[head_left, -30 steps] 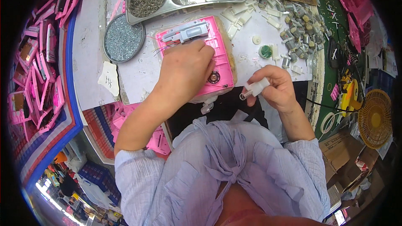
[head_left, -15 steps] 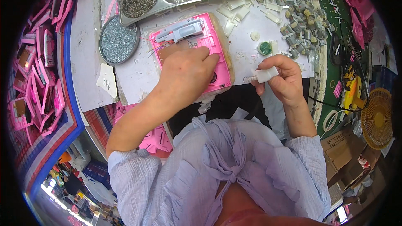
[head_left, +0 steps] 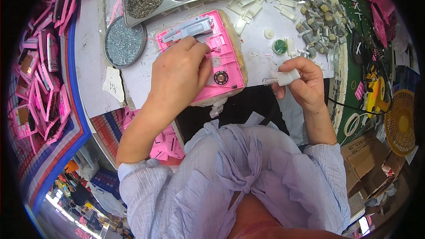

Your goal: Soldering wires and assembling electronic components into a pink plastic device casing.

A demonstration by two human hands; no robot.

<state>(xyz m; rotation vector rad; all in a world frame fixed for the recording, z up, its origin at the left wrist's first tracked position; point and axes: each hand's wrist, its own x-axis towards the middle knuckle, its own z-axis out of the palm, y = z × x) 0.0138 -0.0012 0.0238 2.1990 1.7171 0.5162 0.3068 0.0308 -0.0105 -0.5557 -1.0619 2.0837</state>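
Note:
A pink plastic casing (head_left: 232,64) lies on a padded block in front of me, with a grey plastic mechanism (head_left: 193,28) and a round speaker (head_left: 221,77) set in it. Over its left half is my left hand (head_left: 177,68), fingers closed together near the casing's middle; whatever they pinch is hidden. The hand also covers part of the casing and its thin wires. To the right, my right hand (head_left: 306,82) pinches a white plastic part (head_left: 288,77) between thumb and fingers, held off the table. A coil spring (head_left: 270,81) sticks out of that part's left end.
Left of the casing stands a round dish of small screws (head_left: 125,43). A metal tray (head_left: 170,6) with springs is at the back. White plastic parts (head_left: 250,9), small grey motors (head_left: 314,31) and a green round container (head_left: 279,46) lie right. Pink casings (head_left: 42,79) are piled far left.
My left hand has moved left and slightly away from me across the casing, uncovering the speaker. My right hand, still holding the white part, has shifted slightly right.

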